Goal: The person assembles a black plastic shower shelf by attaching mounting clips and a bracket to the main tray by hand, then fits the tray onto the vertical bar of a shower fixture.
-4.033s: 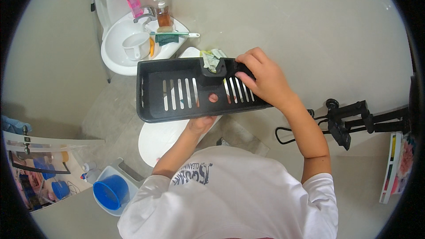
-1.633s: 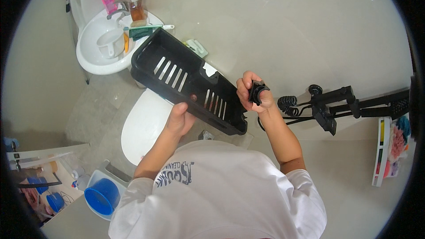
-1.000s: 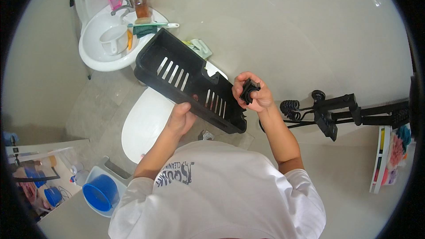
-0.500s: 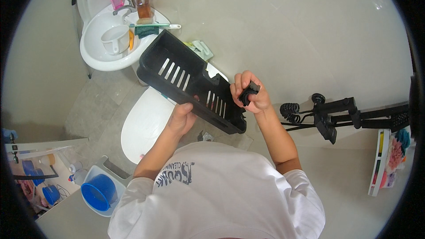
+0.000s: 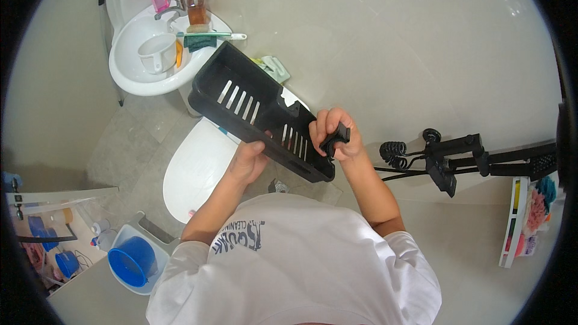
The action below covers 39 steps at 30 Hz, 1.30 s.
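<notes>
A black plastic shower caddy [image 5: 232,75] with slots in its floor is held tilted in front of me, its right end lower than its left. My left hand [image 5: 248,161] grips its near side wall, thumb over the edge and fingers beneath. Pinched in my right hand [image 5: 343,138] is a small black plastic clip [image 5: 336,138] with a curved opening. The clip is just above the caddy's right end; I cannot tell whether they touch. Notches break the caddy's far wall.
At the upper left, a white washbasin [image 5: 138,84] holds a white dipper [image 5: 158,54], with soap bottles behind. A white toilet lid [image 5: 195,171] lies below the caddy. Black shower fittings [image 5: 457,147] jut from the right. A blue bucket [image 5: 132,262] stands lower left.
My right hand has moved slightly down and left, bringing the clip closer to the caddy's right end and turning it. My left hand and the caddy have barely shifted.
</notes>
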Motion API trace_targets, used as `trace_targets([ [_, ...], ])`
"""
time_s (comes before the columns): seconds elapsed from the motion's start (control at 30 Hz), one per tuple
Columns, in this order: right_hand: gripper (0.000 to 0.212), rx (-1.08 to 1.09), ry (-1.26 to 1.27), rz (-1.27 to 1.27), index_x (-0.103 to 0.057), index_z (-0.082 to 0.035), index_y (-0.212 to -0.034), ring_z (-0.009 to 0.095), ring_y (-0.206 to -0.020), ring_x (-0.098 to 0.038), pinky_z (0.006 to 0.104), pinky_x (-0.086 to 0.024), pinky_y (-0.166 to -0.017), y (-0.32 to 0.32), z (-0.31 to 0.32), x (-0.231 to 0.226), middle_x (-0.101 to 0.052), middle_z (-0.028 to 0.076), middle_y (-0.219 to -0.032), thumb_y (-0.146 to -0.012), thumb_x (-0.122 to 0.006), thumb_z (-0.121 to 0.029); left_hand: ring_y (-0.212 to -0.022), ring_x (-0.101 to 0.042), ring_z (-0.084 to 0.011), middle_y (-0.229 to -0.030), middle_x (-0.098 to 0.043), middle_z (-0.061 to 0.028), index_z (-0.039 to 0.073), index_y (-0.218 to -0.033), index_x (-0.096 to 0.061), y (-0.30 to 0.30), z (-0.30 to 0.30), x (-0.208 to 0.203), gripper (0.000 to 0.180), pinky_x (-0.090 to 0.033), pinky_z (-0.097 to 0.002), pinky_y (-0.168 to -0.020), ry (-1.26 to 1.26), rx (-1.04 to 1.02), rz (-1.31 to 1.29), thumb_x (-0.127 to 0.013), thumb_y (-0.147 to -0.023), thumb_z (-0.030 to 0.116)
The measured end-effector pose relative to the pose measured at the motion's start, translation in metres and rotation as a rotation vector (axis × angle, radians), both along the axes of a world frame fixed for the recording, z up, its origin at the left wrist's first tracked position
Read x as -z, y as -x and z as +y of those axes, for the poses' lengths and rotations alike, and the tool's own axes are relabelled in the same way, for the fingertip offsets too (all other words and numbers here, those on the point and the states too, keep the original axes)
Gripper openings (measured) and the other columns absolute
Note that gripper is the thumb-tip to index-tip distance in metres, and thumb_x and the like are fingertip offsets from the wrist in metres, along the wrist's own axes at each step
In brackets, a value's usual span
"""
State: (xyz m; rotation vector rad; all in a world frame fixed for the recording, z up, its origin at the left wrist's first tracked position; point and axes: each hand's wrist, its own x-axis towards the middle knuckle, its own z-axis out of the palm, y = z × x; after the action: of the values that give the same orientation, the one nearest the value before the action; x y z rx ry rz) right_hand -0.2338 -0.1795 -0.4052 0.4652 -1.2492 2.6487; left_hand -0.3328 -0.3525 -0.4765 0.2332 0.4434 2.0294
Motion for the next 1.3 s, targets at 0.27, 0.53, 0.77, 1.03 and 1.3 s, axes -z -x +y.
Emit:
trace_targets([
  [0.27,0.029,0.186,-0.075,-0.074,-0.053,-0.004,-0.092,0.022,-0.065,-0.051,0.0278,-0.045,-0.045,0.002,-0.009,0.008,-0.054,0.01,-0.078,-0.069,-0.07,-0.008,-0.111,-0.039,-0.0193,-0.119,-0.042,-0.0045,0.006,-0.126,-0.035,-0.001,0.0,-0.001,0.077,-0.034,-0.0361,-0.094,0.009,0.024,0.042,-0.073,-0.062,0.025],
  [0.53,0.031,0.137,0.011,-0.189,-0.051,-0.003,-0.094,0.023,-0.067,-0.053,0.0288,-0.045,-0.047,-0.003,-0.01,0.003,-0.056,0.012,-0.079,-0.07,-0.07,-0.01,-0.109,-0.048,-0.0236,-0.119,-0.049,-0.0082,0.005,-0.124,-0.042,-0.002,-0.002,0.001,0.075,-0.038,-0.0385,-0.095,0.016,-0.035,0.188,-0.074,-0.062,0.032],
  [0.77,0.028,0.139,-0.138,-0.043,-0.051,-0.004,-0.093,0.023,-0.068,-0.055,0.0295,-0.045,-0.049,-0.001,-0.013,0.006,-0.057,0.012,-0.079,-0.073,-0.068,-0.012,-0.108,-0.049,-0.0231,-0.118,-0.05,-0.0077,0.005,-0.123,-0.042,-0.004,-0.003,-0.007,0.074,-0.039,-0.0379,-0.094,0.012,-0.02,0.185,-0.074,-0.062,0.032],
  [1.03,0.032,0.337,-0.458,-0.418,-0.05,-0.004,-0.1,0.011,-0.077,-0.055,0.023,-0.046,-0.066,0.007,-0.022,-0.024,-0.056,0.006,-0.085,-0.072,-0.063,0.005,-0.106,-0.048,-0.0201,-0.112,-0.051,-0.0039,0.008,-0.119,-0.046,-0.002,-0.005,-0.011,0.068,-0.037,-0.0362,-0.093,0.06,-0.087,0.219,-0.073,-0.063,0.035],
  [1.3,0.038,0.609,-1.512,-0.494,-0.052,-0.002,-0.1,0.026,-0.082,-0.056,0.0341,-0.045,-0.07,0.003,-0.023,-0.032,-0.055,0.012,-0.089,-0.065,-0.067,-0.002,-0.105,-0.048,-0.0215,-0.105,-0.052,-0.0033,0.011,-0.108,-0.05,0.005,-0.008,0.01,0.054,-0.037,-0.0421,-0.092,-0.181,-0.051,0.114,-0.073,-0.063,0.03],
])
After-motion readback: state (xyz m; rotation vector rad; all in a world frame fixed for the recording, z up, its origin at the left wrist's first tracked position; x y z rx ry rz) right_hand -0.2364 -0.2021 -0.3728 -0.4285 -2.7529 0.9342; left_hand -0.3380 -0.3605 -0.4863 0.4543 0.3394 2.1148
